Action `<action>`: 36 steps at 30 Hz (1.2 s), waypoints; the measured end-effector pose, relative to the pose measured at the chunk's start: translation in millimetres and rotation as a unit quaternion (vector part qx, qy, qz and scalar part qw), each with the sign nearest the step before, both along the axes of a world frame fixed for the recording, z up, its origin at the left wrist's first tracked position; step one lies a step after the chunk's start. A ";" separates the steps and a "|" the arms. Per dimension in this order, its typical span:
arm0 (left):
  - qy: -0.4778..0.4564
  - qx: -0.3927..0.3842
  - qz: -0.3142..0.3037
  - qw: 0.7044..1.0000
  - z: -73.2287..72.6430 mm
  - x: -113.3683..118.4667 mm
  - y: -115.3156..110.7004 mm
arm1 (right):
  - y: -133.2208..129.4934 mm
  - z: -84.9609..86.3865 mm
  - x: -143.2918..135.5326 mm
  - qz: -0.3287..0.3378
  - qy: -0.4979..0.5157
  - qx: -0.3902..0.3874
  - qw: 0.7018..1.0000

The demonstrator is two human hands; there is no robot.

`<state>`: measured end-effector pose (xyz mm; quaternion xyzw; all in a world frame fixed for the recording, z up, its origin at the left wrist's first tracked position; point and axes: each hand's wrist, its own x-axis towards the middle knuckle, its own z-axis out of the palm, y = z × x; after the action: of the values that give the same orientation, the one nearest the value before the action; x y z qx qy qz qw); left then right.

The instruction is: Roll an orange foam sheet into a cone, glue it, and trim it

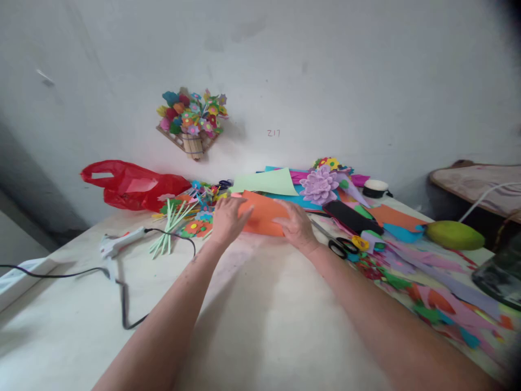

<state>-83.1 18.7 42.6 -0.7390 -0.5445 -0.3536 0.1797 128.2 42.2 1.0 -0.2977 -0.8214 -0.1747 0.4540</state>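
An orange foam or paper sheet lies in the middle of the table, between my two hands. My left hand is at its left side, the thumb apart from the fingers and reaching over the sheet's edge. Over the right edge, my right hand curves with thumb and fingers spread. Whether either hand touches the sheet is hard to make out. Just behind it lies a pale green sheet. A purple layered flower sits to the right of the green sheet.
On the left are a glue gun with a black cord, pale green sticks and a red plastic bag. Scissors, a black phone, colourful scraps and a green-yellow fruit-like object lie right. A flower basket hangs on the wall.
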 end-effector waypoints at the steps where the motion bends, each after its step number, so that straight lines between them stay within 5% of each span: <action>1: 0.038 -0.020 -0.033 0.999 -3.5 6.5 -0.2 | -2.3 -0.5 -1.8 0.015 -0.026 0.003 1.000; 6: 0.165 -0.147 -0.125 0.967 -22.1 19.1 0.4 | -3.2 -12.2 -4.6 0.040 -0.084 -0.060 0.994; 13: 0.210 -0.158 -0.075 0.962 -29.8 25.2 -9.9 | 5.8 -24.6 1.3 -0.029 -0.031 -0.271 0.962; 20: 0.197 -0.165 -0.074 0.964 -26.2 40.0 -15.9 | 2.0 -19.0 4.5 -0.062 -0.099 -0.215 0.970; 24: 0.092 -0.252 -0.048 0.962 -15.3 33.4 -17.5 | -3.8 -14.2 5.2 -0.038 -0.100 -0.124 0.986; 28: 0.029 -0.314 -0.058 0.947 -6.5 21.4 -18.1 | -5.0 -15.2 3.8 -0.018 -0.072 -0.154 0.985; 32: 0.093 -0.342 -0.101 0.930 -0.6 20.6 -24.2 | 0.3 -17.0 7.5 -0.128 -0.018 -0.233 0.964; 36: 0.100 -0.442 -0.138 0.881 5.1 29.4 -33.1 | 5.5 -12.7 9.6 -0.275 -0.011 -0.309 0.910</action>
<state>-53.7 -14.4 47.7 -0.8408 -0.5157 -0.0221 -0.1629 137.8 47.7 -11.6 -0.6354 -0.7249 -0.0334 0.2639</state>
